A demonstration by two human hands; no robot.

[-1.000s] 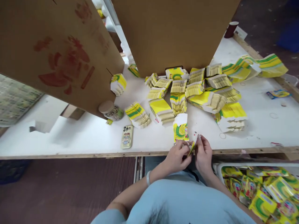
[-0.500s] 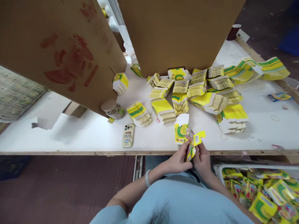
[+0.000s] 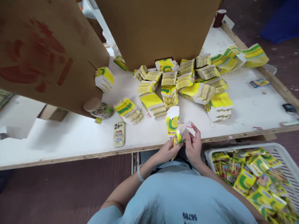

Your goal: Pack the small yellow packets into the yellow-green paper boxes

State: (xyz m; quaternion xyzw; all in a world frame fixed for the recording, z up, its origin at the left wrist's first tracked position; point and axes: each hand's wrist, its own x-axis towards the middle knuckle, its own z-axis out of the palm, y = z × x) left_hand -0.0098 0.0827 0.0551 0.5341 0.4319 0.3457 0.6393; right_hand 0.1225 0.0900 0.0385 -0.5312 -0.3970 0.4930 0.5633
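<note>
My left hand is closed around a small yellow-and-green carton at the table's front edge. My right hand pinches a thin, whitish, see-through wrapper with a small pink-red mark, at the carton's upper end. Whether the wrapper is inside the carton or beside it I cannot tell. Just beyond my hands lies a stack of flat yellow cartons with white flaps. Farther back are several bundles of folded cartons, fanned and overlapping.
A white plastic basket of filled yellow packs stands at the right below the table edge. Large cardboard boxes rise at the back and left. A phone and a lidded jar lie left of the bundles. A dark cup stands far right.
The view has turned, showing more of the basket. My right hand has moved from the carton's yellow flap to the whitish wrapper, its fingers now raised. My left hand still holds the carton.
</note>
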